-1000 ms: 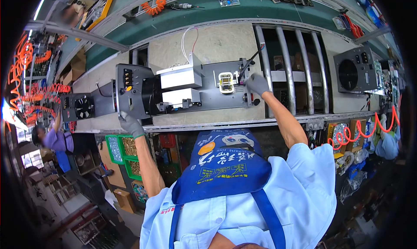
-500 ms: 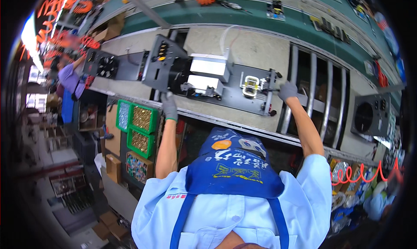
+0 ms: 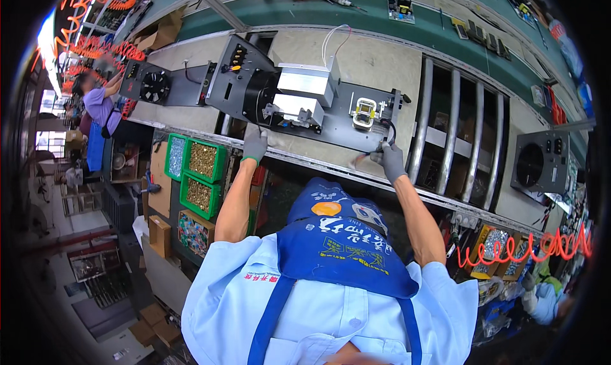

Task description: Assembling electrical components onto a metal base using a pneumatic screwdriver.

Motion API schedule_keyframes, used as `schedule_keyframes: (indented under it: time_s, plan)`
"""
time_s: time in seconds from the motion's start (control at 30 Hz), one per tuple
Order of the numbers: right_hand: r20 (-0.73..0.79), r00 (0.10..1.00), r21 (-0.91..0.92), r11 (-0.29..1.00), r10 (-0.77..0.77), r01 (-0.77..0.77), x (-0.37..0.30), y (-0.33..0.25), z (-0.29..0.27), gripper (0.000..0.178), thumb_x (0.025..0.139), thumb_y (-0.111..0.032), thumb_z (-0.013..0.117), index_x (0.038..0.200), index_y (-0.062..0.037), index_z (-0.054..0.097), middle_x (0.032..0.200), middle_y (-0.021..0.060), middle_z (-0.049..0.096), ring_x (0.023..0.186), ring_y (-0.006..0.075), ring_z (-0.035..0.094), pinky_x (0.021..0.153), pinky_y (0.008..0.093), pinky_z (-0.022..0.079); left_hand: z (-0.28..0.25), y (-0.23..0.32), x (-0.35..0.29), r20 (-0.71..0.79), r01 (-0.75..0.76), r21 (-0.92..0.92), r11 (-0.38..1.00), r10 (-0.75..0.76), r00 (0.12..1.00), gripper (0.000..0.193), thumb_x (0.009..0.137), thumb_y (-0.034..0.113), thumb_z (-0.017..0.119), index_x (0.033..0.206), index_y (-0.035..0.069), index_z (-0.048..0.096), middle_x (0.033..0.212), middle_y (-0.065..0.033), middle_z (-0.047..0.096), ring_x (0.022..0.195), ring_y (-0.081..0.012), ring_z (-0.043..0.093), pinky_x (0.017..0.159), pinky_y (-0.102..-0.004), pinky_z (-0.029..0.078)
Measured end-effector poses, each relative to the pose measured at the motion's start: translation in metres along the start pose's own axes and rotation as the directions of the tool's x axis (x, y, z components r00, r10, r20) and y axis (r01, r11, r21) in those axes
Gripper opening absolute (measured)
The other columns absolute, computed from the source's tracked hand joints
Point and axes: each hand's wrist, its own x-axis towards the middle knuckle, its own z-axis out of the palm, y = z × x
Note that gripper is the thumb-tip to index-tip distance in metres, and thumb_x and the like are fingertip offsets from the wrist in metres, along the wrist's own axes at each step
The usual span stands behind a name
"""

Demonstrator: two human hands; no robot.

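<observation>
A dark grey metal chassis [image 3: 347,131] lies on the work line in front of me, with an upright panel [image 3: 232,78] at its left end. It carries a black fan [image 3: 259,98], silver boxes [image 3: 307,82] and a pale frame-shaped part [image 3: 365,113]. My left hand [image 3: 255,144], in a grey glove, is closed at the chassis's near edge below the panel; its fingertips are partly hidden. At the near right corner, my gloved right hand [image 3: 390,161] pinches a black cable [image 3: 389,131]. A blurred reddish end hangs beside those fingers.
Metal rollers [image 3: 447,133] lie right of the chassis, and another fan unit [image 3: 541,164] stands beyond them. Green bins [image 3: 199,196] of small brass-coloured parts sit to my left. A co-worker [image 3: 102,113] stands at the far left. A red coiled hose [image 3: 509,253] hangs at the right.
My right hand has moved from the chassis's right end to its near right corner and now pinches the cable. My left hand stays at the near edge. The view has shifted slightly.
</observation>
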Motion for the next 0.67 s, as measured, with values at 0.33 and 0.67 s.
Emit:
schedule_keyframes:
  time_s: [0.33, 0.67]
  plan:
    - [-0.304, 0.945, 0.006, 0.992, -0.116, 0.124, 0.058, 0.085, 0.058, 0.022, 0.095, -0.017, 0.055, 0.106, 0.0024, 0.056, 0.09, 0.0145, 0.062, 0.071, 0.0263, 0.068, 0.063, 0.0339, 0.06, -0.005, -0.003, -0.003, 0.023, 0.103, -0.847, 0.521, -0.158, 0.987, 0.028, 0.1, 0.023, 0.056, 0.113, -0.001, 0.065, 0.099, -0.0106, 0.067, 0.089, -0.0218, 0.068, 0.079, -0.0334, 0.057]
    - [-0.238, 0.968, -0.437, 0.88, 0.085, -0.185, -0.003, 0.105, 0.055, 0.048, 0.095, -0.042, 0.061, 0.101, 0.0051, 0.064, 0.082, 0.0125, 0.066, 0.061, 0.0196, 0.067, 0.049, 0.0291, 0.052, 0.03, -0.015, 0.002, 0.146, -0.166, -0.166, 0.972, 0.19, 0.971, 0.033, 0.096, 0.035, 0.056, 0.111, 0.007, 0.065, 0.101, -0.0215, 0.063, 0.09, -0.0424, 0.063, 0.077, -0.049, 0.051]
